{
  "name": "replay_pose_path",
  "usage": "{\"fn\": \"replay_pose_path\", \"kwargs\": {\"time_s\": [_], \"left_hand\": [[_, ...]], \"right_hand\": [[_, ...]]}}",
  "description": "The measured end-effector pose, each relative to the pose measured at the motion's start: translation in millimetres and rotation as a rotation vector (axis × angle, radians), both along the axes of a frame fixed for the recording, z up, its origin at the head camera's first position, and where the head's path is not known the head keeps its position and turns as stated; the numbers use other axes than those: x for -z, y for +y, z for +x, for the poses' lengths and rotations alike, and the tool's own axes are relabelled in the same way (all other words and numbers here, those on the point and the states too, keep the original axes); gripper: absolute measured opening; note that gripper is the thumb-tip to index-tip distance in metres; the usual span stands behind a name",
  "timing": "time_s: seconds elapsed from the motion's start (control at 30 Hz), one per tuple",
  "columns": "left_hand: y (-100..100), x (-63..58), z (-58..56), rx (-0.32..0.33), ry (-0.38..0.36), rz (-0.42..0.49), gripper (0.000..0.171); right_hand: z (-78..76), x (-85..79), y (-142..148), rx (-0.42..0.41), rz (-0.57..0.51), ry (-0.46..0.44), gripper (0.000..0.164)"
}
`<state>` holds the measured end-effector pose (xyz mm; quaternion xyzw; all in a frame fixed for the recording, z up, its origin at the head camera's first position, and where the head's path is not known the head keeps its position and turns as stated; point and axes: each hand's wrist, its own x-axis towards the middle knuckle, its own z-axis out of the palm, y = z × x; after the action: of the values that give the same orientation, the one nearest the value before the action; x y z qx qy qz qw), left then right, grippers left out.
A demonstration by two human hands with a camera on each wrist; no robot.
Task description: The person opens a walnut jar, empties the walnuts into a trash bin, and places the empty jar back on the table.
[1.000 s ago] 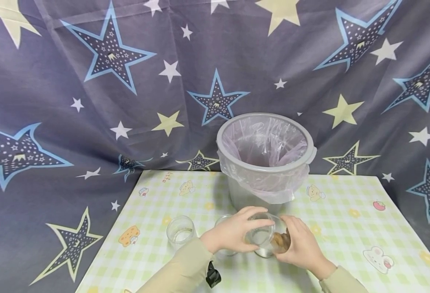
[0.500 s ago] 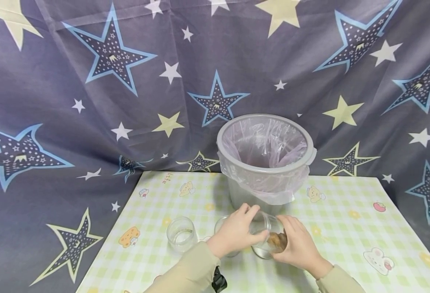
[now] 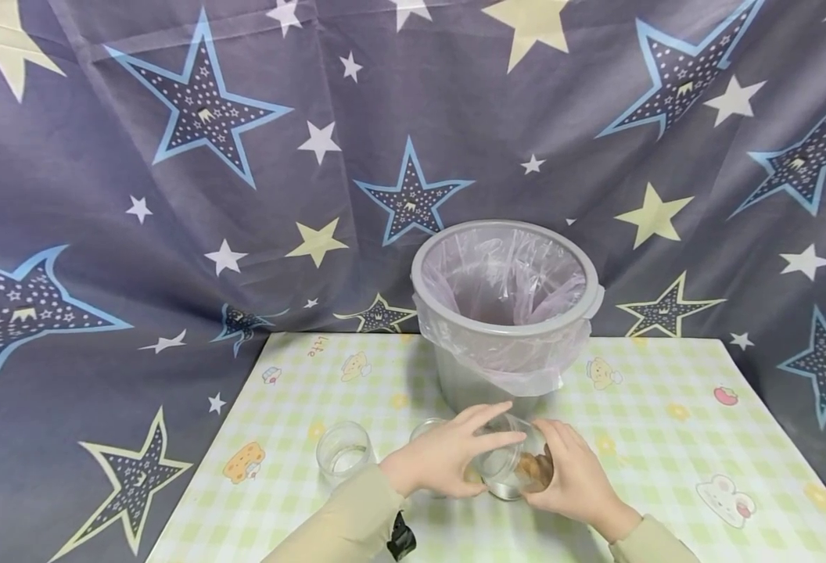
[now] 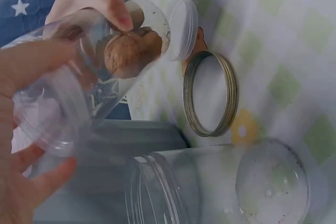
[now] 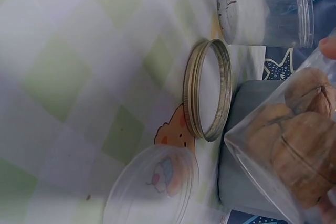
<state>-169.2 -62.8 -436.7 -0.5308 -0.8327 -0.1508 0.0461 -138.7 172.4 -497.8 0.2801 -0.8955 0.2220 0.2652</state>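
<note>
My right hand (image 3: 573, 478) grips a clear jar (image 4: 107, 90), tilted just above the table, with its mouth toward my left hand (image 3: 439, 460). Brown walnuts (image 4: 126, 56) lie in the base end of that jar, also close up in the right wrist view. Over the jar's mouth sits what looks like a translucent plastic lid (image 4: 63, 116). My left fingers are spread round its rim; how firmly they hold it is hard to see. Below the jar, a gold-coloured metal ring (image 4: 227, 95) and a second translucent lid (image 5: 152, 187) rest on the table.
A large grey bin (image 3: 448, 383) with a pinkish plastic liner (image 3: 526, 360) stands behind my hands. Two clear jars stand to the left: an outer jar (image 3: 345, 452) and an inner jar (image 4: 215, 182). A green-checked cloth (image 3: 666, 438) covers the table; a star-patterned curtain (image 3: 357, 102) hangs behind.
The left fingers close in round the jar's mouth half a second ago, then spread wider again. My right hand keeps its grip, nearly still. The head view shifts slightly.
</note>
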Motion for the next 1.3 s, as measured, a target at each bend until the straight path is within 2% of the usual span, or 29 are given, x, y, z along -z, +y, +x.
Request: {"fn": "replay_pose_path", "kwargs": {"time_s": [0.07,0.17,0.5,0.63,0.83,0.93,1.03,1.17,1.3], "left_hand": [[-1.1,0.0,-1.0,0.015,-0.008,0.019,0.083],[-1.4,0.0,-1.7,-0.003,-0.011,0.039,0.080],[3.1,3.7,4.2,-0.235,-0.040,0.102,0.079],[5.6,4.2,5.3,-0.278,-0.049,0.111,0.078],[6.3,4.4,6.4,-0.305,-0.080,0.107,0.083],[3.8,2.5,6.9,-0.275,-0.113,0.095,0.092],[0.6,0.2,6.2,-0.177,-0.096,0.087,0.098],[-2.4,-1.1,4.4,-0.034,-0.039,0.080,0.092],[-3.1,-0.5,2.3,0.034,-0.037,0.082,0.086]], "right_hand": [[0.5,0.8,-0.3,-0.002,-0.001,-0.005,0.098],[0.5,1.7,-0.4,-0.004,-0.003,-0.008,0.097],[-1.2,0.2,-2.1,-0.015,0.002,0.029,0.098],[-1.2,0.3,-2.1,-0.010,0.002,0.028,0.099],[-0.7,1.5,-1.0,-0.010,0.014,0.028,0.101],[0.1,1.6,-1.0,-0.010,0.009,0.020,0.101],[1.1,1.3,-0.5,-0.010,0.002,0.012,0.101],[1.9,0.5,0.6,-0.012,0.006,0.002,0.101],[2.0,-0.8,1.3,-0.015,0.007,-0.002,0.101]]}}
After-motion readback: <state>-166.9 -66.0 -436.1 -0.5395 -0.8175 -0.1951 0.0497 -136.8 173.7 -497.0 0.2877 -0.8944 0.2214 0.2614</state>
